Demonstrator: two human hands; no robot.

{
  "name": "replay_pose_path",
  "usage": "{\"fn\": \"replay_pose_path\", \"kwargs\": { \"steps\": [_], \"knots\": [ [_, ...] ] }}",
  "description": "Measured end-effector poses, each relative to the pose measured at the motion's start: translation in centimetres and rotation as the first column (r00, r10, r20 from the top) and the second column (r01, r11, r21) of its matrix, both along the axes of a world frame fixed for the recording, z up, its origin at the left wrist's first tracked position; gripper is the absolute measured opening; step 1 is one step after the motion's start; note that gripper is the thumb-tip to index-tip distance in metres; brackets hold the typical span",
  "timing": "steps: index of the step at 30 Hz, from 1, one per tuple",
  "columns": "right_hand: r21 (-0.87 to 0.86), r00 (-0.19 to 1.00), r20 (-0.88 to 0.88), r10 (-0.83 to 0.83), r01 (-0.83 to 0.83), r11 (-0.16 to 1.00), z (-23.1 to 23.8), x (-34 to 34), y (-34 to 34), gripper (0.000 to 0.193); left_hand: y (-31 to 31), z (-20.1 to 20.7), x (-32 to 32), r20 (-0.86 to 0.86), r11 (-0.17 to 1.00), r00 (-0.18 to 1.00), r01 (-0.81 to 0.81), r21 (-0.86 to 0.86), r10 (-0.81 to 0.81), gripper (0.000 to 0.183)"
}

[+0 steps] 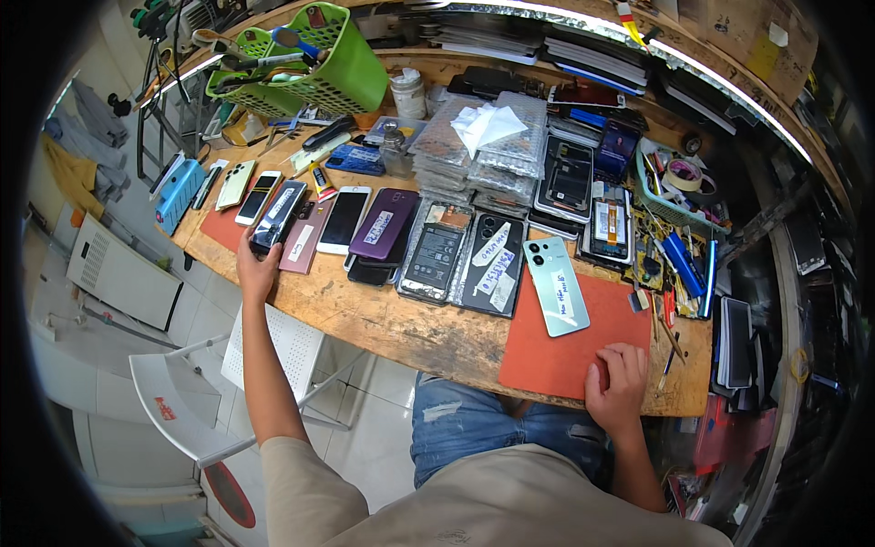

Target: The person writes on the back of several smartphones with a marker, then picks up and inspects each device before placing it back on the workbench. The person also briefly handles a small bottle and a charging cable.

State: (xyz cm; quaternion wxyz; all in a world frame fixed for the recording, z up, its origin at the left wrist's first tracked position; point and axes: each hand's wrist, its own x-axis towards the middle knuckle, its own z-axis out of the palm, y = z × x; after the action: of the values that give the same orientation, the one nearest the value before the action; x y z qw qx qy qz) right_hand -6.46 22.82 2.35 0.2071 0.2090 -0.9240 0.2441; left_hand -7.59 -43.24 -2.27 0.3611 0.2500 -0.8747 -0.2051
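Note:
At the left end of the workbench, my left hand (259, 266) grips the near end of a dark, glossy smartphone (279, 217), which lies among other phones. Next to it are a pinkish phone back (304, 239) with a label and a white phone (254, 199). My right hand (620, 378) rests loosely curled on the front right of a red mat (524, 351), and nothing shows in its fingers. Beyond that hand a mint-green phone (558, 290) lies back up, with writing on its lower part.
A purple phone (383, 228), an opened phone (436, 255) and a labelled black phone (492, 273) line the bench. Bubble-wrapped stacks (492, 169) rise behind. Green baskets (337, 68) hold tools. Tweezers and a blue tool (682, 264) lie right; a white chair (187, 401) stands left.

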Motion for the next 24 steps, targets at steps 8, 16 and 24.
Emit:
{"fn": "replay_pose_path", "kwargs": {
  "steps": [8, 16, 24],
  "knots": [
    [0.001, 1.000, -0.018, -0.005, 0.005, 1.000, 0.1, -0.1, 0.0, 0.023, 8.7, 3.4, -0.6, -0.112, 0.994, 0.993, -0.047, -0.099, 0.036, 0.054],
    [0.004, 0.999, -0.030, 0.014, -0.014, 1.000, 0.2, -0.1, 0.0, 0.023, 23.8, 7.2, -4.5, 0.245, 0.963, 0.939, 0.264, -0.059, -0.243, 0.056],
    [-0.044, 0.999, -0.028, 0.020, -0.021, 0.999, 0.2, 0.0, 0.2, 0.023, 20.2, 8.5, -6.0, 0.237, 0.976, 0.950, 0.178, 0.125, -0.204, 0.055]
  ]
}}
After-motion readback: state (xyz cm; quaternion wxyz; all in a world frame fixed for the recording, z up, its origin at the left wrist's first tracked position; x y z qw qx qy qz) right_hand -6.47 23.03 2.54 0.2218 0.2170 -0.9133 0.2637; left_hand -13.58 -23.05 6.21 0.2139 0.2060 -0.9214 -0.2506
